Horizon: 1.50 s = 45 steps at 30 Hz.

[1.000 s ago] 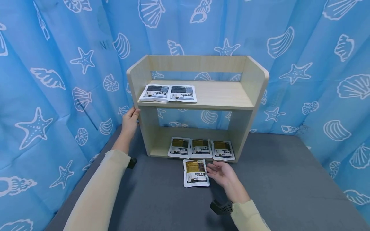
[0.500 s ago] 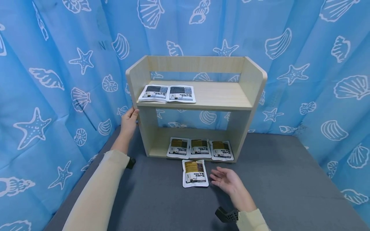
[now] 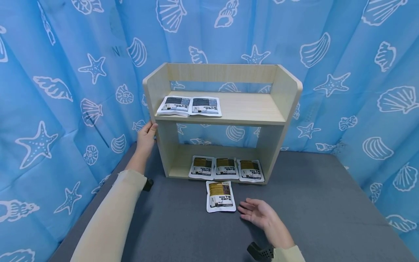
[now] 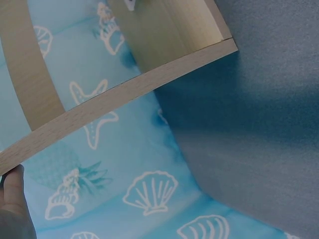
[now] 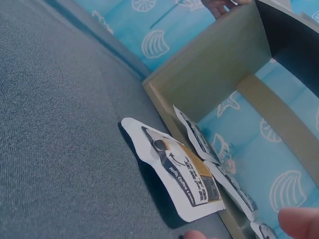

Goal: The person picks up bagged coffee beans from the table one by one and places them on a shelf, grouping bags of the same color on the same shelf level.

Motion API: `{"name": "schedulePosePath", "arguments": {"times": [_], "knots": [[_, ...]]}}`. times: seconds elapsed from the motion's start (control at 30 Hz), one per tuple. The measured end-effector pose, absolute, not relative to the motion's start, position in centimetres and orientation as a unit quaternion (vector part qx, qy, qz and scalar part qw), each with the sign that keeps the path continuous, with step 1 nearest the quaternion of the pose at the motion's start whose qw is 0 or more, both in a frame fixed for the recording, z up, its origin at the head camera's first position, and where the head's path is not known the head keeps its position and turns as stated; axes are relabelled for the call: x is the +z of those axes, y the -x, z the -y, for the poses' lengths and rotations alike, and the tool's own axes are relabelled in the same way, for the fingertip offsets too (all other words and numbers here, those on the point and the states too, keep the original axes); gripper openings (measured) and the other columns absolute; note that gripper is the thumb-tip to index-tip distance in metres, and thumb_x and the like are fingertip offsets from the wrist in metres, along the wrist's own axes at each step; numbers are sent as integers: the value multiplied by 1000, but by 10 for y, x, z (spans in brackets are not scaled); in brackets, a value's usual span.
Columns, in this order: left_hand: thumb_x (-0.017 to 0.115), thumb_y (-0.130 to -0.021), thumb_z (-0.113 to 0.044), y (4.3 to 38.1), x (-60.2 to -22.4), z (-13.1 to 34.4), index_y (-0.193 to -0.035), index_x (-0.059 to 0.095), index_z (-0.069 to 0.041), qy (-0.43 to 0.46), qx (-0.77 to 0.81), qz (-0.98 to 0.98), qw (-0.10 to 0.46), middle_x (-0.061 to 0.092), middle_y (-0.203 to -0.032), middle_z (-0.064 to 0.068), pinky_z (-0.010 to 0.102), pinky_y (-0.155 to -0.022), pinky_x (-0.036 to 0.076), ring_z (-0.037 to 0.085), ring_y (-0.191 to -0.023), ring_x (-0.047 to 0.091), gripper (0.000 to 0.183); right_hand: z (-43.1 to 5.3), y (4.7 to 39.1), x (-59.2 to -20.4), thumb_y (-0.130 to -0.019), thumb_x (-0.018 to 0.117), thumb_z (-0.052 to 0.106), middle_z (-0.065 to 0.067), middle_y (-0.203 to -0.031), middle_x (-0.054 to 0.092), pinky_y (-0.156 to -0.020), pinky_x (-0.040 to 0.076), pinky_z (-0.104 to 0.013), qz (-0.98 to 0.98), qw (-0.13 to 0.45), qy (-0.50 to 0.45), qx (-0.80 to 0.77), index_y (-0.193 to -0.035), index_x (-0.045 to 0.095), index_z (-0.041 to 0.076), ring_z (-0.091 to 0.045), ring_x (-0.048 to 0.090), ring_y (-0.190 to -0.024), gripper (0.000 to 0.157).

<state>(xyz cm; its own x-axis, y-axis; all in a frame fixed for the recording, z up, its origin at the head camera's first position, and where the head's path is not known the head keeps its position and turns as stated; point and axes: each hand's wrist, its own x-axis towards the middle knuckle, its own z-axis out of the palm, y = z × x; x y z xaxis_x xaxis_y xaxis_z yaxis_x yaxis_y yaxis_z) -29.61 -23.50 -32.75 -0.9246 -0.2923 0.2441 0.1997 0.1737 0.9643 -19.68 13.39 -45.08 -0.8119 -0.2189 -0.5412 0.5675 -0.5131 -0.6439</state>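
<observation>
A white coffee pouch (image 3: 220, 197) with a brown and yellow label lies on the grey table, just in front of a two-tier wooden shelf (image 3: 250, 108). My right hand (image 3: 262, 216) is to the right of this pouch, apart from it, palm turned up and fingers relaxed. Part of its fingers shows at the bottom of the right wrist view. My left hand (image 3: 146, 140) holds the front edge of the shelf's left side panel; most of its fingers are hidden there. Three similar pouches (image 3: 226, 168) stand in a row on the lower tier.
On the upper tier, at its left, lie blue-labelled pouches (image 3: 189, 106) side by side. A blue curtain (image 3: 327, 58) with white shell prints hangs behind the shelf and along both sides. The grey table (image 3: 314, 203) extends forward and right.
My right hand has drawn back from the pouch on the table, toward me and slightly right. That pouch has stayed in place, and my left hand keeps its hold on the shelf.
</observation>
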Motion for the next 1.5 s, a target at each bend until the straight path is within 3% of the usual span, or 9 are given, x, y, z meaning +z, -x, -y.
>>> {"name": "schedulePosePath", "arguments": {"times": [0.27, 0.37, 0.47, 0.57, 0.7, 0.9, 1.17, 1.3, 1.5], "knots": [[44, -103, -33, 296, -327, 235, -149, 39, -12, -27, -644, 741, 191, 42, -147, 17, 54, -104, 37, 33, -132, 42, 51, -134, 194, -456, -104, 32, 4, -36, -153, 12, -110, 20, -59, -444, 258, -193, -836, -151, -4, -8, -49, 22, -138, 60], [44, -103, -33, 296, -327, 235, -149, 39, -11, -25, -643, 740, 193, 43, -147, 18, 55, -103, 38, 33, -131, 43, 51, -131, 194, -459, -103, 35, 0, -37, -151, 18, -109, 25, -57, -445, 258, -204, -833, -150, 2, -11, -47, 32, -135, 59], [44, -103, -33, 296, -327, 235, -149, 39, -12, -25, -641, 742, 193, 43, -147, 18, 54, -103, 38, 34, -131, 43, 51, -126, 193, -462, -100, 40, -5, -38, -145, 30, -106, 32, -54, -454, 253, -212, -828, -149, 9, -14, -40, 51, -120, 58], [44, -103, -33, 296, -327, 235, -149, 39, -12, -23, -641, 743, 191, 42, -147, 18, 54, -103, 38, 34, -131, 43, 51, -121, 195, -465, -98, 43, -9, -35, -127, 50, -103, 38, -52, -472, 245, -216, -819, -148, 13, -14, -31, 61, -99, 59], [44, -103, -33, 297, -327, 234, -150, 38, -12, -21, -641, 744, 188, 42, -148, 17, 54, -102, 39, 34, -130, 43, 51, -115, 198, -466, -97, 43, -10, -25, -106, 61, -98, 45, -49, -501, 240, -209, -805, -147, 16, -14, -26, 63, -89, 58], [44, -103, -32, 294, -325, 235, -149, 39, -12, -26, -642, 743, 187, 43, -146, 18, 53, -102, 39, 33, -130, 43, 50, -106, 199, -467, -95, 46, -12, -27, -111, 62, -89, 52, -44, -540, 220, -206, -786, -145, 26, -15, -23, 65, -85, 54], [45, -102, -37, 294, -326, 237, -148, 41, -13, -24, -644, 741, 191, 44, -145, 18, 53, -102, 39, 33, -129, 44, 53, -100, 200, -472, -93, 49, -13, -16, -91, 68, -78, 56, -38, -536, 219, -208, -789, -145, 29, -14, -21, 67, -80, 55], [49, -99, -43, 294, -329, 238, -146, 46, -14, -17, -646, 736, 199, 48, -143, 17, 51, -98, 43, 32, -126, 48, 56, -98, 200, -473, -94, 49, -13, -16, -92, 68, -80, 56, -38, -527, 223, -213, -792, -146, 30, -10, -22, 68, -81, 56], [44, -103, -33, 296, -327, 238, -148, 41, -11, -27, -645, 741, 188, 45, -145, 19, 54, -103, 38, 34, -129, 44, 50, -95, 201, -476, -94, 50, -13, -18, -99, 67, -81, 56, -38, -528, 221, -223, -789, -146, 31, -10, -20, 68, -80, 56]]}}
